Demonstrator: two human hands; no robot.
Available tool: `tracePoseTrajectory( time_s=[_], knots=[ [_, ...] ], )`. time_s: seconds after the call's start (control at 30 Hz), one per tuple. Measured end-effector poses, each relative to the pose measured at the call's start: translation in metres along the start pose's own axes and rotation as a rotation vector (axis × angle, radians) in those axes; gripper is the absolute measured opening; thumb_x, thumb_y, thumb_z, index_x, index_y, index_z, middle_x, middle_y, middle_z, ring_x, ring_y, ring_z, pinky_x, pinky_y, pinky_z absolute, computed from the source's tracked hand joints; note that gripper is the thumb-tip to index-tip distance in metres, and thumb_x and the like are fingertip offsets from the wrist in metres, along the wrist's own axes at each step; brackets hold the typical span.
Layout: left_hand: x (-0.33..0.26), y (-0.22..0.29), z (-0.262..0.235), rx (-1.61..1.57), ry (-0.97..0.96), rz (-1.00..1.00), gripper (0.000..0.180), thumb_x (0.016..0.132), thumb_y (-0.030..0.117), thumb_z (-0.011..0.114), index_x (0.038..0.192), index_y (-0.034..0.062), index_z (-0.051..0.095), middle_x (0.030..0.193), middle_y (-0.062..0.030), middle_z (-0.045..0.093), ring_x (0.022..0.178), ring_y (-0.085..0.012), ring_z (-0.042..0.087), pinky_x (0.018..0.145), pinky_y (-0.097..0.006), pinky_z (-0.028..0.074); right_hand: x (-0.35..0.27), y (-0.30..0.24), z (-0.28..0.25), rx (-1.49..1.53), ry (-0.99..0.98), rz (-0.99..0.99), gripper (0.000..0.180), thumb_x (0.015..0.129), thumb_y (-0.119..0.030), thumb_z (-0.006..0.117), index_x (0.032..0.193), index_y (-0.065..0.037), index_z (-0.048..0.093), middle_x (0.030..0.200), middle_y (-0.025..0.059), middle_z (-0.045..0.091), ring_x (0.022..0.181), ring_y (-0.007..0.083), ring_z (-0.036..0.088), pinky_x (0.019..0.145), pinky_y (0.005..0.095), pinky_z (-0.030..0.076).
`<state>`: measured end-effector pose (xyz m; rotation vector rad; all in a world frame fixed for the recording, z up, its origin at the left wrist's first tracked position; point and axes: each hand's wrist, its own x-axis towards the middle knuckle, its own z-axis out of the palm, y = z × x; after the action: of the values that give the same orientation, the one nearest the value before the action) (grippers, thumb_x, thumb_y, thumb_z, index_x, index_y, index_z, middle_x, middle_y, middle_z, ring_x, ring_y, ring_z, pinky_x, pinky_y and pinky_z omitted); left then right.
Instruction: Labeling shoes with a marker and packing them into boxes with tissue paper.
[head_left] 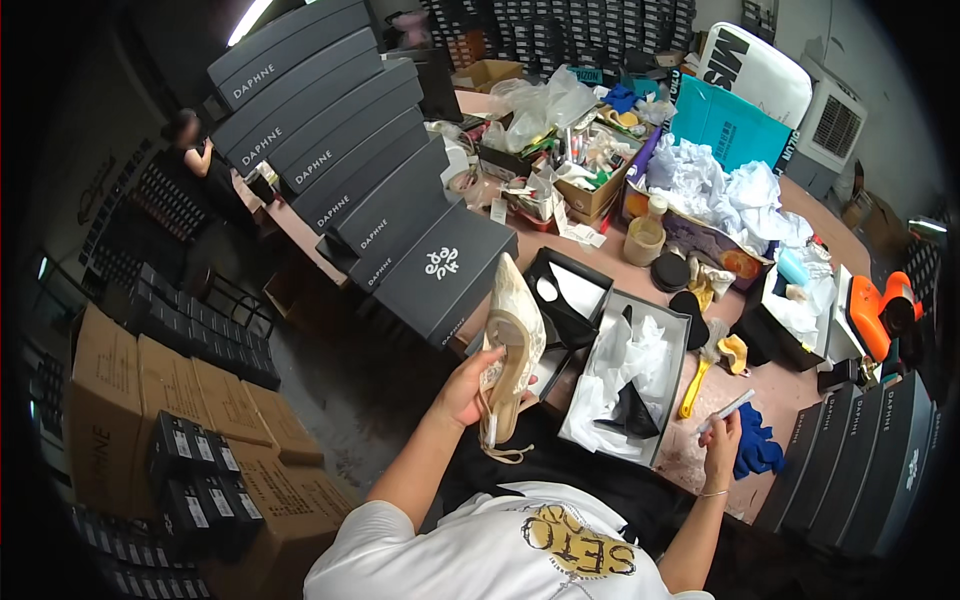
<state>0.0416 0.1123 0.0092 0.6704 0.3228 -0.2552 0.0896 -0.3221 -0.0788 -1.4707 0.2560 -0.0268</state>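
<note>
Hands first: the left hand (pixel 462 388) sits just left of the frame's centre, fingers wrapped around the heel end of a cream, pointed-toe slingback shoe with a thin strap (pixel 510 352), holding it upright so the toe points up toward the dark boxes. The right hand (pixel 722 432), lower right of centre, is closed in a pinch on a slim white pen-like stick (pixel 727 405), its tip angled up and to the right.

The shoe looks light and fairly stiff through the sole, while its upper seems delicate and easy to scuff or smudge; the loose strap dangling below the palm could snag. A hold around the sole and heel, as now, seems safest, keeping fingers off the pale upper.

Between the two hands, an open grey shoebox lined with crumpled white tissue paper (pixel 632 375) lies on the pinkish desk (pixel 790 385), with a black piece tucked into the paper. A yellow-handled brush (pixel 700 372) lies to the right of the box, and a blue cloth (pixel 757 448) sits beside the right hand. A slanting stack of dark grey shoeboxes (pixel 340 150) fills the upper left, brown cartons (pixel 150 390) the lower left.
</note>
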Motion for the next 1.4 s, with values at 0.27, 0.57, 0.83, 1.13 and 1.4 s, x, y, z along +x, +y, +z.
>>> tracePoseTrajectory(
  time_s=[0.27,0.57,0.83,1.13,1.4],
  knots=[
    [-0.014,0.01,-0.006,-0.041,-0.074,0.15,0.058,0.096,0.048,0.046,0.131,0.0013,0.045,0.113,-0.0176,0.059,0.097,-0.0343,0.065,0.077,-0.043,0.058,-0.015,-0.028,0.097,0.065,-0.426,-0.029,0.018,0.088,-0.01,0.048,0.104,-0.003,0.049,0.09,0.0084,0.058,0.063,0.0117,0.054,0.058,0.0231,0.047],
    [-0.02,0.02,-0.028,-0.2,0.048,0.264,0.067,0.094,0.062,0.037,0.123,0.0029,0.052,0.101,-0.017,0.063,0.082,-0.0257,0.067,0.068,-0.038,0.061,-0.019,0.004,0.136,-0.422,-0.48,-0.167,0.015,0.085,-0.009,0.058,0.095,0.0,0.051,0.065,0.0045,0.055,0.055,0.0126,0.052,0.052,0.0271,0.043],
    [-0.031,0.024,-0.028,-0.212,-0.028,0.241,0.065,0.092,0.061,0.045,0.122,0.0041,0.049,0.081,-0.0121,0.06,0.057,-0.0164,0.061,0.047,-0.027,0.053,-0.012,0.012,0.135,-0.59,-0.443,-0.294,0.019,0.081,-0.011,0.062,0.091,0.0,0.051,0.061,0.0075,0.054,0.054,0.015,0.051,0.053,0.0299,0.043],
    [-0.016,0.012,-0.026,-0.413,-1.14,0.066,0.063,0.099,0.038,0.045,0.143,-0.0033,0.027,0.083,-0.0223,0.058,0.059,-0.0222,0.064,0.047,-0.027,0.049,-0.011,0.017,0.134,-0.577,-0.434,-0.286,0.019,0.08,-0.011,0.063,0.088,0.0,0.049,0.061,0.0084,0.053,0.053,0.016,0.05,0.053,0.0304,0.042],
    [-0.026,0.008,-0.025,-0.379,-0.954,0.08,0.066,0.098,0.045,0.042,0.141,-0.0035,0.03,0.084,-0.0204,0.058,0.06,-0.0235,0.063,0.05,-0.031,0.048,-0.015,0.007,0.135,-0.553,-0.435,-0.251,0.018,0.082,-0.01,0.063,0.086,0.0,0.048,0.061,0.0062,0.052,0.055,0.013,0.049,0.053,0.0285,0.041]
  ],
)
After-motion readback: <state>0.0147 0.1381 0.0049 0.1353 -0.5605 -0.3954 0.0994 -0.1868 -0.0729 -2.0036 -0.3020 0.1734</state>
